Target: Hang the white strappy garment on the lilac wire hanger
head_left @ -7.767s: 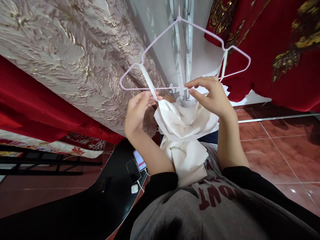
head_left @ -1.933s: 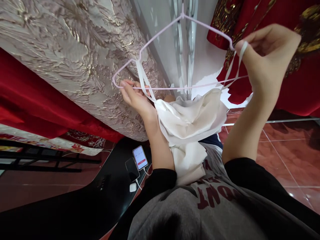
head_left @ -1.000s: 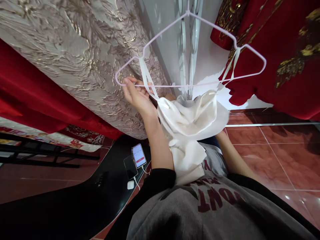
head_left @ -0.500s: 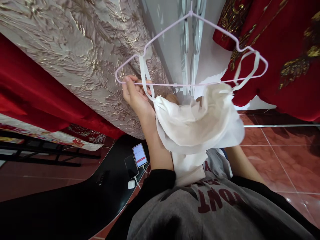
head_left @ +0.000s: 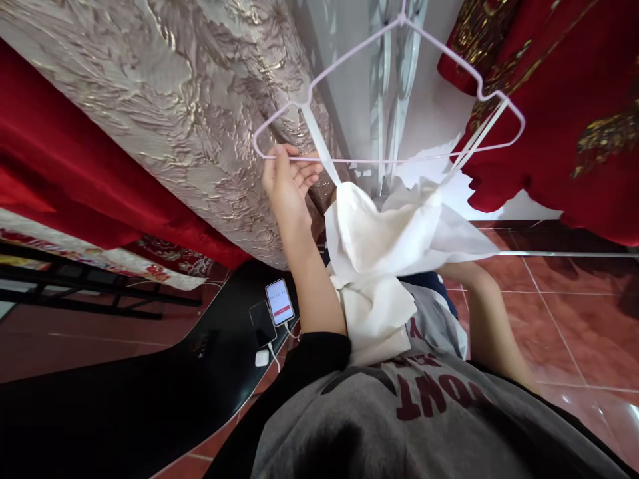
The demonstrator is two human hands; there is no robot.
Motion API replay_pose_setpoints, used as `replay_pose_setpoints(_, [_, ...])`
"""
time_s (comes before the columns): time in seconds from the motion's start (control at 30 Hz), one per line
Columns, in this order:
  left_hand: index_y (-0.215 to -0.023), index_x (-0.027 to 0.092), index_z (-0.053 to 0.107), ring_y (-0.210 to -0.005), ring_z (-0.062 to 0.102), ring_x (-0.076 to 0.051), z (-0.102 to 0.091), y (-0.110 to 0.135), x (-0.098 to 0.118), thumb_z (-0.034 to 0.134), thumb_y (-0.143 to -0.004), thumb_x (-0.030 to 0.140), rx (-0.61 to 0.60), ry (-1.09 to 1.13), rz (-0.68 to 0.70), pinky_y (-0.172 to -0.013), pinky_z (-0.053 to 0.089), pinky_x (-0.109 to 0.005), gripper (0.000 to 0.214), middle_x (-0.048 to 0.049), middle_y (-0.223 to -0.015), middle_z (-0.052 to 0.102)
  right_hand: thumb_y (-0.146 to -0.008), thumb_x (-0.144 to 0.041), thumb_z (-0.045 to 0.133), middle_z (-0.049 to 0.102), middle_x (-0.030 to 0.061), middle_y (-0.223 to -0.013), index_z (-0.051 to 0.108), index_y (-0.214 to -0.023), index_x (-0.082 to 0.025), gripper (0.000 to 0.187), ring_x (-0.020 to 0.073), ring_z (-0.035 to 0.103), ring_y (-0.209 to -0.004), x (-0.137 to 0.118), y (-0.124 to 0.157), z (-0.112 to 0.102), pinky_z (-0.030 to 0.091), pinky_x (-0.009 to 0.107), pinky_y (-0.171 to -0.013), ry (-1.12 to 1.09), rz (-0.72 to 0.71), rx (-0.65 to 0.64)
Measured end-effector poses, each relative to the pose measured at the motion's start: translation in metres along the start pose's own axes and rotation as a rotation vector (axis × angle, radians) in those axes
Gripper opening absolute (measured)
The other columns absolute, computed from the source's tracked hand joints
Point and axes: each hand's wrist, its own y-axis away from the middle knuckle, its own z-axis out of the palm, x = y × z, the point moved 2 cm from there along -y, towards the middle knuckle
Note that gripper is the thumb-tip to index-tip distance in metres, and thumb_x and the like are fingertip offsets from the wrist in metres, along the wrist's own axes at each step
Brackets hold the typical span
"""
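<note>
My left hand pinches the lower left corner of a pale pink clothes hanger between thumb and forefinger, its other fingers loosely curled. A white garment with thin straps hangs from it, one strap over each end. Both straps are drawn taut and the cloth is bunched and creased. Its lower part drapes against my shirt, beside my left forearm. My right forearm reaches in behind the garment from the right. The cloth hides my right hand, so its fingers do not show.
A shiny embossed beige fabric hangs at the left, and a red garment with gold trim at the right. Two phones, one with a lit screen, and a white earbud case lie on a black bench. Red tiles cover the floor.
The hanger's left end and my left hand have shifted right. The looser straps have pulled straight, and the garment has bunched up narrower. More of my right forearm shows, now bent.
</note>
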Motion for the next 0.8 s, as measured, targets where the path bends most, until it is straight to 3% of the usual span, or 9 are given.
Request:
replay_pose_setpoints(0.1, [-0.089, 0.023, 0.059, -0.082, 0.074, -0.020, -0.004, -0.003, -0.012, 0.060, -0.109, 0.054, -0.045, 0.010, -0.030, -0.081, 0.058, -0.032, 0.037, -0.0057, -0.088, 0.076, -0.093, -0.059, 0.071, 0.072, 0.0127, -0.140, 0.074, -0.135, -0.029, 0.052, 0.0391, 0.069, -0.128, -0.015, 0.025, -0.014, 0.055, 0.058, -0.114, 0.031, 0.001, -0.197])
replay_pose_setpoints(0.17, [-0.090, 0.023, 0.057, -0.088, 0.074, -0.021, -0.003, -0.004, -0.017, 0.060, -0.109, 0.057, -0.064, 0.056, -0.013, -0.090, 0.058, -0.035, 0.040, -0.0063, -0.090, 0.076, -0.096, -0.058, 0.066, 0.073, 0.0094, -0.139, 0.075, -0.136, -0.028, 0.050, 0.0344, 0.072, -0.127, -0.041, 0.046, -0.027, 0.060, 0.050, -0.108, -0.056, -0.178, -0.394])
replay_pose_setpoints(0.23, [-0.091, 0.023, 0.055, -0.092, 0.075, -0.021, -0.001, -0.004, -0.019, 0.054, -0.111, 0.055, -0.086, 0.098, 0.002, -0.097, 0.057, -0.037, 0.038, -0.0059, -0.091, 0.076, -0.097, -0.046, 0.071, 0.079, 0.0052, -0.128, 0.073, -0.138, -0.031, 0.043, 0.0256, 0.077, -0.119, -0.073, 0.057, -0.036, 0.064, 0.038, -0.100, -0.213, -0.477, -0.519])
replay_pose_setpoints(0.27, [-0.092, 0.023, 0.053, -0.094, 0.075, -0.022, -0.001, -0.004, -0.020, 0.052, -0.112, 0.055, -0.093, 0.107, 0.005, -0.099, 0.057, -0.039, 0.037, -0.0054, -0.090, 0.075, -0.098, -0.041, 0.071, 0.081, 0.0030, -0.123, 0.075, -0.134, -0.032, 0.037, 0.0222, 0.078, -0.115, -0.089, 0.055, -0.039, 0.065, 0.034, -0.098, -0.259, -0.592, -0.466])
replay_pose_setpoints(0.33, [-0.095, 0.025, 0.052, -0.099, 0.076, -0.024, 0.000, -0.003, -0.019, 0.052, -0.109, 0.062, -0.094, 0.087, -0.004, -0.098, 0.057, -0.040, 0.040, -0.0047, -0.090, 0.073, -0.099, -0.033, 0.070, 0.081, 0.0001, -0.121, 0.078, -0.124, -0.034, 0.026, 0.0185, 0.077, -0.114, -0.115, 0.036, -0.043, 0.062, 0.033, -0.103, -0.289, -0.732, -0.122])
replay_pose_setpoints(0.4, [-0.098, 0.026, 0.051, -0.102, 0.076, -0.026, 0.001, -0.001, -0.016, 0.054, -0.104, 0.072, -0.085, 0.052, -0.014, -0.096, 0.058, -0.040, 0.046, -0.0048, -0.091, 0.071, -0.101, -0.036, 0.067, 0.078, 0.0017, -0.130, 0.077, -0.125, -0.033, 0.027, 0.0219, 0.071, -0.127, -0.132, 0.005, -0.043, 0.055, 0.043, -0.114, -0.287, -0.783, 0.283])
replay_pose_setpoints(0.47, [-0.100, 0.027, 0.053, -0.103, 0.077, -0.027, 0.001, 0.000, -0.012, 0.054, -0.099, 0.080, -0.075, 0.007, -0.011, -0.094, 0.059, -0.039, 0.053, -0.0053, -0.093, 0.070, -0.101, -0.040, 0.063, 0.072, 0.0031, -0.140, 0.074, -0.129, -0.033, 0.030, 0.0263, 0.063, -0.137, -0.141, -0.031, -0.040, 0.048, 0.052, -0.121, -0.145, -0.772, 0.506])
replay_pose_setpoints(0.63, [-0.103, 0.028, 0.061, -0.112, 0.076, -0.029, 0.003, 0.002, -0.015, 0.057, -0.098, 0.080, -0.130, -0.082, -0.069, -0.096, 0.060, -0.038, 0.053, -0.0087, -0.104, 0.075, -0.099, -0.032, 0.061, 0.080, 0.0063, -0.116, 0.077, -0.118, -0.026, 0.025, 0.0297, 0.070, -0.112, -0.136, -0.084, -0.035, 0.049, 0.053, -0.109, 0.119, -0.731, 0.607])
replay_pose_setpoints(0.8, [-0.098, 0.020, 0.072, -0.103, 0.078, -0.032, 0.002, 0.015, -0.012, 0.069, -0.097, 0.069, -0.483, -0.215, -0.260, -0.095, 0.061, -0.041, 0.049, -0.0136, -0.095, 0.079, -0.102, -0.030, 0.056, 0.082, 0.0027, -0.107, 0.080, -0.109, -0.027, 0.025, 0.0258, 0.069, -0.100, -0.132, -0.078, -0.029, 0.046, 0.048, -0.104, 0.093, -0.701, 0.740])
